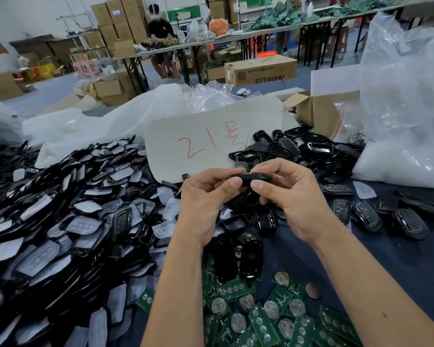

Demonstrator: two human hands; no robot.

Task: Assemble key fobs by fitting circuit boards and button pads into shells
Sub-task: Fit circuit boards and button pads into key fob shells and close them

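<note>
Both hands raised over the table, meeting at centre. Left hand and right hand each pinch one black oval plastic key fob shell, thumbs on the near edge, forefingers curled over the far edge. Shell held edge-on, clear of the surface; what sits inside it cannot be told.

Below the hands: dark blue cloth-covered table. Scatter of green rectangular circuit boards with round silver coin cells at near centre, a few black shells lying among them. To the left, a large heap of black shell halves mixed with translucent whitish button pads. To the right, a row of closed black fobs with buttons. Beyond the hands, a pile of glossy black open shell frames.

Behind that, a grey rounded flat card bearing red handwriting, reads roughly "21" plus a further mark. Clear plastic bags stand at right, more lie at left.

Room: workshop, blue-grey floor, long folding tables, stacked brown cartons. One brown carton on the floor printed "DTY" with further characters too small to read. A seated person in black works at a far table.
</note>
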